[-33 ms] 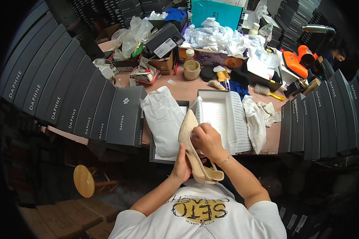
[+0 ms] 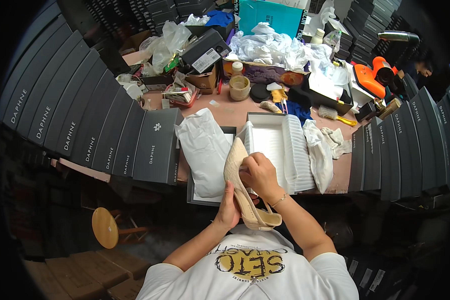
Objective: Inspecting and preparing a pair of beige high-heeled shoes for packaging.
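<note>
A beige pointed-toe shoe with a strap at the heel is held over the table's front edge, toe pointing away from me. My left hand is closed round the shoe's left side and underside. At the shoe's opening, behind the toe, my right hand has its fingers bent and pressed together; their tips are hidden. Beyond the shoe lies a lidless shoebox with white lining and wavy white padding. To the left, a white paper wrapping covers most of another dark grey box.
Dark grey shoeboxes stand in rows at left and right. Farther back are crumpled white paper, a tan pot, a yellow-handled brush and an orange tool. A round wooden stool stands lower left.
</note>
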{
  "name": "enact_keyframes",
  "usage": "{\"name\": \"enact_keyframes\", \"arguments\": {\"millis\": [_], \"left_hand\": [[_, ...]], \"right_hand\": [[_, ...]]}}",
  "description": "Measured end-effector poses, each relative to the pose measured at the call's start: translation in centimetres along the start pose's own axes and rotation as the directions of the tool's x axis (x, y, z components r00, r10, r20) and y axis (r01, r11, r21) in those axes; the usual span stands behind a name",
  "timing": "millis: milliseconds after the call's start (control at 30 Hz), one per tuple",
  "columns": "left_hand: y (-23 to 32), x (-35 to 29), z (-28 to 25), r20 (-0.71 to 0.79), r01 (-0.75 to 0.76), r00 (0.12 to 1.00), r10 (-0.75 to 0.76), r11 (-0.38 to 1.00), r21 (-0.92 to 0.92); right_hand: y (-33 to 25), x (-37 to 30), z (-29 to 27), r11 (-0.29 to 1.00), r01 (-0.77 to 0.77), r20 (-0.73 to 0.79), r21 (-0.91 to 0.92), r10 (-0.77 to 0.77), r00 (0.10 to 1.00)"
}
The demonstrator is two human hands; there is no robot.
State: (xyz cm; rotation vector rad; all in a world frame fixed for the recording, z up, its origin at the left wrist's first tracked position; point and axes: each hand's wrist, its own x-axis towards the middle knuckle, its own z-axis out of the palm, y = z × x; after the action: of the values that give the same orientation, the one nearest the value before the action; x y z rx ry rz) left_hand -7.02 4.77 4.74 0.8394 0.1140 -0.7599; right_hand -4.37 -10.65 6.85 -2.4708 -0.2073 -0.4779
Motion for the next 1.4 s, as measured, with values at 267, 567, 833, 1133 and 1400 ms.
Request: {"name": "enact_keyframes", "arguments": {"millis": [267, 567, 833, 1133, 1400], "left_hand": [[0.7, -1.0, 1.9, -0.040, 0.166, 0.985, -0.166, 0.986, 0.012], [7.6, 4.7, -1.5, -0.126, 0.012, 0.992, -0.003, 0.997, 0.070], [4.7, 5.4, 1.7, 0.265, -0.564, 0.799, 0.541, 0.518, 0.643], [-2.3, 2.1, 10.5, 0.262, -0.129, 0.964, 0.052, 0.949, 0.287], [-0.6, 0.9, 6.5, 0.164, 0.038, 0.983, -0.080, 0.969, 0.243]], "right_hand": [[1.9, 0.9, 1.0, 0.790, -0.320, 0.168, 0.524, 0.272, 0.948], [7.7, -1.2, -9.8, 0.935, -0.331, -0.049, 0.125, 0.339, 0.939], [21.6, -13.8, -10.6, 0.703, -0.703, -0.286, -0.106, 0.655, 0.699], [0.7, -6.8, -8.7, 0.897, -0.236, -0.457, 0.374, 0.399, 0.795], [3.4, -3.9, -13.9, 0.798, -0.287, -0.137, 0.529, 0.414, 0.900]]}}
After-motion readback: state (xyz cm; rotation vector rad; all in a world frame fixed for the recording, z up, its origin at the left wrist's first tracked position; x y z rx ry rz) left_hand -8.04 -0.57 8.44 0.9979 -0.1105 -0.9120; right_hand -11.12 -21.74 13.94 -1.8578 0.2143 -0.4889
